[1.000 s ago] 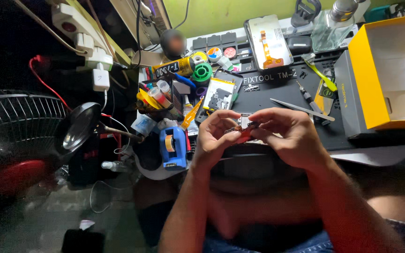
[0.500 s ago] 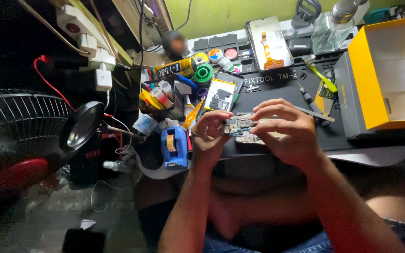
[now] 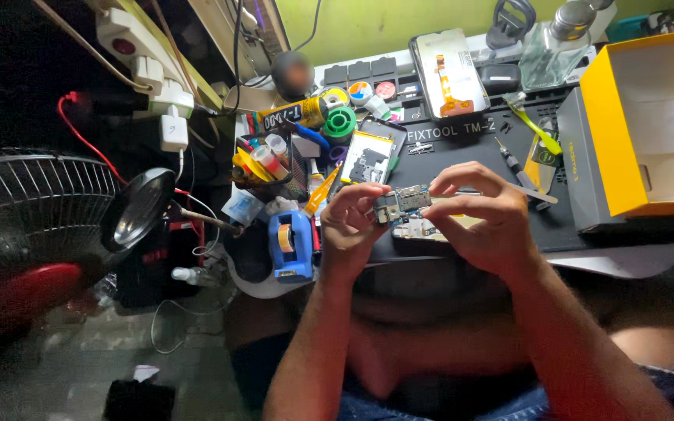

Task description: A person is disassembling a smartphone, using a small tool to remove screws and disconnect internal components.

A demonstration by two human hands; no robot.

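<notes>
Both hands hold a small circuit board (image 3: 402, 204) up over the front edge of a black work mat (image 3: 470, 152). The left hand (image 3: 350, 226) pinches the board's left end between thumb and fingertips; the right hand (image 3: 481, 214) grips its right end, forefinger arched over the top edge. The board sits level, face up toward the camera, and a second, paler part (image 3: 419, 228) shows just beneath it, though whether the two are joined cannot be told. By the look of it, the step in hand is close inspection or fine fitting of the board, and any further move would call for a steady pinch and light pressure, since the piece is thin and its parts small. On the mat behind lie an opened phone body (image 3: 370, 156), a phone screen (image 3: 448, 74) with an orange flex strip, a screwdriver (image 3: 515, 165) and yellow-green tweezers (image 3: 536, 129). A yellow box (image 3: 649, 125) stands open at the right, near the right hand's wrist. To the left sit a blue tape dispenser (image 3: 290, 243), a cup of tools (image 3: 263, 164), a green spool (image 3: 340, 123) and a round magnifier (image 3: 138, 206) on an arm, with a fan (image 3: 25, 210) further out. The dispenser and cup crowd the left hand's side.
</notes>
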